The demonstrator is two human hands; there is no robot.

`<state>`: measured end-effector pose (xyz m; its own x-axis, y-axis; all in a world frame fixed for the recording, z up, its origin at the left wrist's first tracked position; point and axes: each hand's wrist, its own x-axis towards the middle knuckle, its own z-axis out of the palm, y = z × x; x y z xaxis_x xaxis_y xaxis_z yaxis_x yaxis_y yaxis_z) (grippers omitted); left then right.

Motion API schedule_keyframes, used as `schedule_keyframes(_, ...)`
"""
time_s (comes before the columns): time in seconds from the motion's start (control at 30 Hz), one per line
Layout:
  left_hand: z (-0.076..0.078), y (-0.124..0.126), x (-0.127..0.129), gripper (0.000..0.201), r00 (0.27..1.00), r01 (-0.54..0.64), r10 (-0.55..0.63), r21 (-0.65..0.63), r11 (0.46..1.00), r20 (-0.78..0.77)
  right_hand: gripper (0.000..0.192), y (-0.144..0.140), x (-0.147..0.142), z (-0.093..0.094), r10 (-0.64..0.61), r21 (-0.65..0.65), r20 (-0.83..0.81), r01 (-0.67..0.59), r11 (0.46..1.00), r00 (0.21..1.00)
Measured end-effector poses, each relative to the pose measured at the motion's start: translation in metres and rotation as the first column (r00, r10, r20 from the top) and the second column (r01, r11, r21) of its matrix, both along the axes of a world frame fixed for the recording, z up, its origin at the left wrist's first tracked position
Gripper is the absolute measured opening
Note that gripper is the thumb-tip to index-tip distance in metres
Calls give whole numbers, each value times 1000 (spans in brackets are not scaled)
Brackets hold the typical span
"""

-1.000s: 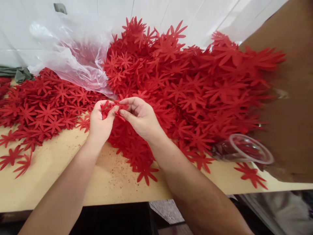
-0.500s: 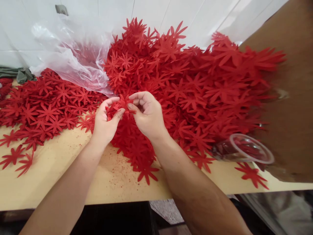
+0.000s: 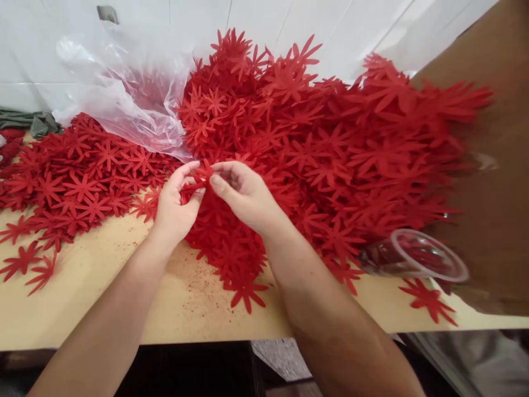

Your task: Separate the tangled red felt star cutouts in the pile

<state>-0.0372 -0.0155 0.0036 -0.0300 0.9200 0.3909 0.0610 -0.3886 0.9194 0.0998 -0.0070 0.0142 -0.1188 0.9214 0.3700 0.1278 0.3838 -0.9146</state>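
Observation:
A big heap of red flower-shaped cutouts [image 3: 314, 143] covers the back and right of a light wooden table [image 3: 103, 298]. My left hand [image 3: 176, 207] and my right hand [image 3: 243, 193] meet just above the heap's near edge. Both pinch the same small bunch of red cutouts [image 3: 198, 179] between thumb and fingers. Part of the bunch is hidden inside my left palm.
A flatter spread of red cutouts [image 3: 78, 182] lies at the left. A clear plastic bag [image 3: 124, 99] rests at the back left against a white wall. A clear plastic cup [image 3: 413, 256] lies on its side at the right, beside a brown cardboard sheet [image 3: 496, 193]. Red crumbs dot the tabletop.
Both hands have shifted slightly up and back over the heap, and the fingers have worked the bunch of cutouts tighter between them.

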Motion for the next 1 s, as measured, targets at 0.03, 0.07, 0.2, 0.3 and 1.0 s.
schedule_keyframes(0.03, 0, -1, 1, 34, 1000, 1, -1, 2, 1000, -10, 41, -1, -4, -1, 26, -19, 3, -26, 999, 1000)
schedule_keyframes(0.07, 0, -1, 2, 31, 1000, -1, 1, 2, 1000, -13, 41, -1, -6, -2, 44, -26, 8, -44, 999, 999)
schedule_keyframes(0.2, 1, 0, 2, 19, 999, 12, -10, -30, 999, 36, 37, -2, -6, -3, 87, -32, 21, -86, 996, 996)
schedule_keyframes(0.3, -1, 3, 2, 15, 996, 1, 6, -71, 997, 93, 37, -5, -9, -2, 130, -44, 2, -130, 991, 991)
schedule_keyframes(1.0, 1, -6, 6, 26, 955, 160, -96, -214, 964, 281, 48, 0, -8, -7, -156, 66, 18, 154, 986, 988)
